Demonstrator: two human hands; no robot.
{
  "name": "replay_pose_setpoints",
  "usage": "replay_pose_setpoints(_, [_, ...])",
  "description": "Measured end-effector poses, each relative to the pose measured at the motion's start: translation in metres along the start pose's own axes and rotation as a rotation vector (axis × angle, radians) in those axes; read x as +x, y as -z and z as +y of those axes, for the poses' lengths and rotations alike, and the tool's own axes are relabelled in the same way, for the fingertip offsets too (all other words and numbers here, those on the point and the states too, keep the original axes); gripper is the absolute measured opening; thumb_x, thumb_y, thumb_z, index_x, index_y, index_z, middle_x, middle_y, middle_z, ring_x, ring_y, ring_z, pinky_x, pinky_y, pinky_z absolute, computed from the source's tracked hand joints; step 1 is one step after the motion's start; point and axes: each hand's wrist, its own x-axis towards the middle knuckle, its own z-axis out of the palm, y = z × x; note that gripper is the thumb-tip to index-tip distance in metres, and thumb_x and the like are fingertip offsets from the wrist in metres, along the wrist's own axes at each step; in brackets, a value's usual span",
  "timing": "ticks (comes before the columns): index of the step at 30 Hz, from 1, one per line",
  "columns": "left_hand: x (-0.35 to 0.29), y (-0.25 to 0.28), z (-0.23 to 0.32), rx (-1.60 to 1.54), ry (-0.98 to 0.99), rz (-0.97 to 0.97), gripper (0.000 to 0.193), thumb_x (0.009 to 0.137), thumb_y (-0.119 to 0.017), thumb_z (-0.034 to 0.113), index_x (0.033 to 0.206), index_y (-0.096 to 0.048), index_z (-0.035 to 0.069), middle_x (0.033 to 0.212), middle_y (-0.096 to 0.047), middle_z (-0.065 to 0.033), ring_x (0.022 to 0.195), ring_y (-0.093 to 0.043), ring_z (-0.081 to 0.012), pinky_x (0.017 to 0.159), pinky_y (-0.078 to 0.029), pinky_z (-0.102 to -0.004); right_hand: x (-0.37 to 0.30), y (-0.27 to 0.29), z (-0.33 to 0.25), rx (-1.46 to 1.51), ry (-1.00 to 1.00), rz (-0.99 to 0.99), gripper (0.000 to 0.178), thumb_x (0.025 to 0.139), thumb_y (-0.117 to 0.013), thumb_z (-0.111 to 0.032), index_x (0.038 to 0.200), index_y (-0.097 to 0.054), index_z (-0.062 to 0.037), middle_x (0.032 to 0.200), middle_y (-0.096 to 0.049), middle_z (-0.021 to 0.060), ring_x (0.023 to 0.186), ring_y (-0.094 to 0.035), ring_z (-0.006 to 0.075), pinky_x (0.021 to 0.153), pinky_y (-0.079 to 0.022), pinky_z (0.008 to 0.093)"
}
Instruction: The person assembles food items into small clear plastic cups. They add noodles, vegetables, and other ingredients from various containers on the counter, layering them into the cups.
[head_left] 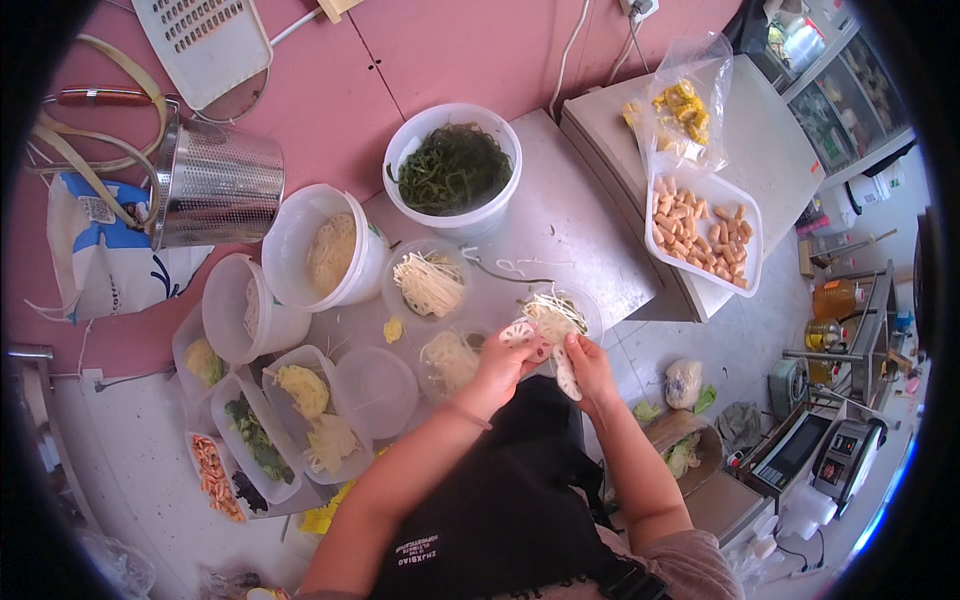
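Note:
My left hand is closed on pale lotus root slices with round holes. My right hand pinches another lotus root slice, tilted downward. Both hands are close together over the near rim of a clear round bowl, which holds white enoki mushrooms and some greens; its near side is hidden by my hands. Left of it, a second clear bowl holds enoki and what look like lotus slices. Beside my left wrist, a third bowl has thin whitish strands.
Behind stands a white bucket of dark green seaweed strips. White tubs of noodles and long boxes of vegetables line the left. On the right, a white tray of short sausage pieces sits on a steel cabinet. A perforated steel pot lies tipped.

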Motion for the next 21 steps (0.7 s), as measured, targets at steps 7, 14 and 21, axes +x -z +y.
replay_pose_setpoints(7, [-0.023, 0.032, -0.001, -0.027, -0.072, 0.155, 0.022, 0.086, -0.055, 0.0, 0.108, -0.053, 0.003, 0.1, -0.06, -0.0067, 0.09, -0.061, -0.0196, 0.082, -0.053, -0.036, -0.011, -0.015, 0.026, 0.171, -0.12, -0.007, 0.017, 0.092, -0.054, -0.025, 0.086, -0.051, -0.0091, 0.065, -0.05, -0.0005, 0.049, -0.044, 0.0099, 0.045, -0.038, 0.023])
replay_pose_setpoints(14, [-0.101, 0.069, 0.017, -0.049, -0.298, 0.124, 0.026, 0.089, -0.055, 0.005, 0.114, -0.05, 0.005, 0.107, -0.057, -0.0057, 0.098, -0.057, -0.0158, 0.085, -0.049, -0.0316, -0.016, -0.102, 0.047, -0.32, 0.306, -0.165, 0.015, 0.091, -0.048, -0.006, 0.107, -0.047, -0.0054, 0.097, -0.051, 0.002, 0.085, -0.048, 0.0079, 0.074, -0.042, 0.0217])
replay_pose_setpoints(21, [-0.143, 0.124, 0.086, -0.074, -0.651, 0.496, 0.026, 0.085, -0.056, 0.002, 0.111, -0.054, 0.003, 0.109, -0.058, -0.0071, 0.097, -0.057, -0.0147, 0.082, -0.049, -0.0273, -0.036, -0.209, 0.04, -0.487, 0.618, -0.496, 0.037, 0.087, -0.047, 0.004, 0.123, -0.042, -0.0032, 0.114, -0.052, 0.0068, 0.105, -0.05, 0.0144, 0.09, -0.04, 0.0257])
